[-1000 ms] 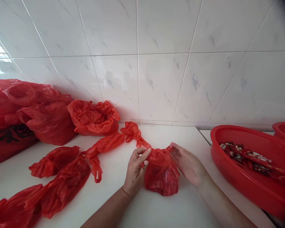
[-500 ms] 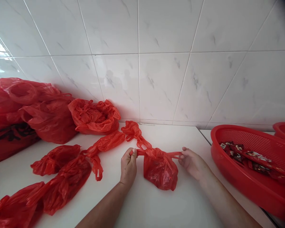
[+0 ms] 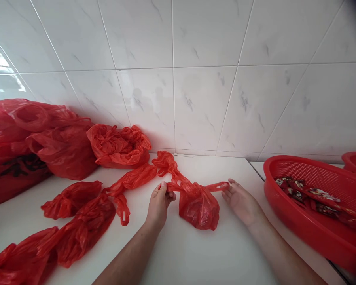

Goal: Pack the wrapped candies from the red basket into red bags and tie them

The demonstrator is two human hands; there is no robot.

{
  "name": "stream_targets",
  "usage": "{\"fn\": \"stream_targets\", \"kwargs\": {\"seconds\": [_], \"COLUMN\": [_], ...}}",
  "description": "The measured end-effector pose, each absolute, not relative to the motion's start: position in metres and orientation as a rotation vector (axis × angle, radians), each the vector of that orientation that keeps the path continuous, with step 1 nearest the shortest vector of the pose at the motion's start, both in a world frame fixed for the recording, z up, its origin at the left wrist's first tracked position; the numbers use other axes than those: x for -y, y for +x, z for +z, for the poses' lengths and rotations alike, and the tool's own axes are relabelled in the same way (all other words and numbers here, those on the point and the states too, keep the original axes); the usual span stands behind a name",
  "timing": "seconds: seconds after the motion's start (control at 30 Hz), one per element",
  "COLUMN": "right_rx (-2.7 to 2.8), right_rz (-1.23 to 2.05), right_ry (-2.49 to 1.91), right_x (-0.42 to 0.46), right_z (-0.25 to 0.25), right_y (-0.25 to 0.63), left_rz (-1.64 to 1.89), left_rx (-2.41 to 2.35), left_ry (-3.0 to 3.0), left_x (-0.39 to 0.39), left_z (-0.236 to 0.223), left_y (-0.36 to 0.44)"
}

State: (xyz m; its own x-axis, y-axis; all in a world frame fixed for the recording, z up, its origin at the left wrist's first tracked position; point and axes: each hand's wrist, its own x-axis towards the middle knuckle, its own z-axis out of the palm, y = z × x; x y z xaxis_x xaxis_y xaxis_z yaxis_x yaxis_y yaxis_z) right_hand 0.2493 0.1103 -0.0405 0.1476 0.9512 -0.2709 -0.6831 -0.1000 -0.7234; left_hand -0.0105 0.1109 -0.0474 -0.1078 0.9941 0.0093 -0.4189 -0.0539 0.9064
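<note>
A small red plastic bag point(image 3: 199, 208) with a knotted neck lies on the white table, its contents showing only as a dark lump. My left hand point(image 3: 159, 204) is closed on the bag's left handle, thumb on top. To the right, my right hand point(image 3: 241, 201) has its fingers stretched out, palm toward the bag. Its fingertips are right at the end of the bag's right handle point(image 3: 218, 186), which sticks out as a loop. Behind the bag, a crumpled red plastic bag point(image 3: 166, 162) touches or nearly touches its neck.
On the right stands a red perforated basket point(image 3: 299, 233) holding several dark red wrapped packets point(image 3: 317, 196). Several tied red bags point(image 3: 86, 231) lie at the left. An open red bag point(image 3: 120, 146) and large full bags point(image 3: 56, 142) stand against the tiled wall.
Both handles were drawn outward and the bag's neck became a tight knot. Since then my right fingers have loosened from the right handle, while my left hand keeps hold of the left one.
</note>
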Motion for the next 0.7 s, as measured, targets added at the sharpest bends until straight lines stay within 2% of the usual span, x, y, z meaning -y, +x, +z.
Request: {"fn": "stream_targets", "kwargs": {"seconds": [0.1,0.17,0.33,0.4,0.5,0.6,0.7], "right_rx": [0.517,0.528,0.401,0.614,1.089,1.61,2.014], "right_rz": [1.473,1.433,1.115,0.897,0.577,0.386,0.1], "right_ry": [-0.799,-0.91,-1.256,-1.337,-1.437,-1.375,-1.284], "right_x": [-0.109,-0.11,-0.106,-0.098,-0.083,-0.07,-0.066], "right_z": [-0.041,-0.043,-0.042,-0.036,-0.026,-0.026,-0.034], "right_y": [0.246,0.246,0.247,0.241,0.223,0.201,0.183], "left_rz": [1.404,1.356,1.08,1.077,1.248,1.482,1.559], "left_rx": [-0.832,-0.849,-0.998,-1.072,-1.136,-1.16,-1.071], "left_ry": [0.994,1.157,1.506,1.636,1.838,2.101,2.362], "left_x": [-0.109,-0.107,-0.105,-0.105,-0.105,-0.103,-0.098], "left_z": [-0.042,-0.042,-0.051,-0.055,-0.057,-0.056,-0.052], "left_y": [-0.014,-0.016,-0.013,-0.011,-0.008,-0.008,-0.007]}}
